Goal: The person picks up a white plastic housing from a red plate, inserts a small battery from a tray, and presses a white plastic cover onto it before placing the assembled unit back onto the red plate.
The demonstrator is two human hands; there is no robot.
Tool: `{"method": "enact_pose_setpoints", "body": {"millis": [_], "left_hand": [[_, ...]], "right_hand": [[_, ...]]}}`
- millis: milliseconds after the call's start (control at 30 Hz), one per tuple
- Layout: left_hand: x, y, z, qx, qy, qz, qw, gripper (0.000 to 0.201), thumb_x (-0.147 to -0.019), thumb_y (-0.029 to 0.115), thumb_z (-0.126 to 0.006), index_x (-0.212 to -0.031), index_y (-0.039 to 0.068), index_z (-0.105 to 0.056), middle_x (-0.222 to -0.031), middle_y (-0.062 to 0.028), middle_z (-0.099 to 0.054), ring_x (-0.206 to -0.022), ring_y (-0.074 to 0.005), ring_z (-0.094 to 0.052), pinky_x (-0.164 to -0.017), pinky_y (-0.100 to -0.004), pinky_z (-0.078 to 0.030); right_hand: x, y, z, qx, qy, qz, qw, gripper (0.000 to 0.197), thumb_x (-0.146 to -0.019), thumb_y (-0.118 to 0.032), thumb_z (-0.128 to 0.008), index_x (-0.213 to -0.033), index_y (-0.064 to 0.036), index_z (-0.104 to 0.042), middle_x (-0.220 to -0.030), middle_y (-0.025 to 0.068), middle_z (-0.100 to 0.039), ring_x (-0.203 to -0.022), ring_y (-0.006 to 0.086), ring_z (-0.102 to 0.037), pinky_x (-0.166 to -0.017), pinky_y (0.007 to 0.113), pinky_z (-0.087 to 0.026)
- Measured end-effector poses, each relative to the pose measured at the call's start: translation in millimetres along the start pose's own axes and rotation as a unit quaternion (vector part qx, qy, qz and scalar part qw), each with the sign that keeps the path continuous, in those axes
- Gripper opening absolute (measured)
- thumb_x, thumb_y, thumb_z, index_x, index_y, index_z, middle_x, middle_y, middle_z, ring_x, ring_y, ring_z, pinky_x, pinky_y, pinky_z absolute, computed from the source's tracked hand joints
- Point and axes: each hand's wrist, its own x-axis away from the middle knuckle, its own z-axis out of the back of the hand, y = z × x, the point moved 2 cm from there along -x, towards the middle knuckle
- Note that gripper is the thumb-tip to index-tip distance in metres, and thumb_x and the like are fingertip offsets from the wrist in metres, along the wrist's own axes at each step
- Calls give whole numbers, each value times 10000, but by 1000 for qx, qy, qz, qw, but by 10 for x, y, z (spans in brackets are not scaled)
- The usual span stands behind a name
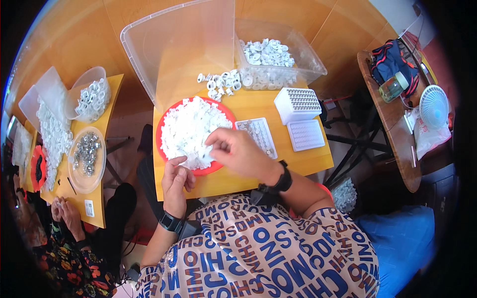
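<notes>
A round red tray holds a heap of small white plastic parts. Over its right front side my right hand reaches in, thumb and fingers drawn together in a pinch; what they hold, if anything, is too small to make out. My left hand is at the tray's front rim with curled fingers, and whatever is between them cannot be made out. Right of the tray lies a shallow white tray with rows of small round pieces. Loose white ring-shaped parts lie behind the red tray.
A clear bin of white parts stands at the back, beside an upright translucent lid. At right are a white block of metal-topped pieces and a white tray. A co-worker's hands are at the left table.
</notes>
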Motion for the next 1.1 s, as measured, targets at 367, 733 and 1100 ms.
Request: {"method": "enact_pose_setpoints", "body": {"millis": [367, 733, 1100], "left_hand": [[-37, -7, -35, 15, -39, 28, 999, 241, -964, 170, -447, -1152, 44, -532, -742, -11, -553, -628, -70, -485, -576, -207, -386], [-42, -96, 1, 31, -51, 55, 997, 212, -967, 188, -464, -1122, 73, -551, -750, -11, -569, -624, -72, -499, -583, -200, -393], [1, -41, 26, 28, -44, 66, 996, 204, -973, 157, -446, -1115, 65, -562, -743, -4, -560, -643, -75, -488, -599, -210, -387]], "right_hand": [[-737, 74, 1525, 171, 327, 106, 923, 173, -829, -101, -634, -958, 13, -649, -839, 113, -690, -773, 183, -647, -714, 307, -509], [-714, 681, 1113, 216, 68, -56, 972, 164, -820, -100, -643, -933, 18, -646, -799, 81, -666, -734, 151, -621, -693, 288, -494], [-1289, 1499, 785, 482, -14, 5, 876, 193, -756, -104, -624, -934, -60, -684, -860, 176, -663, -860, 370, -633, -773, 454, -496]]}}
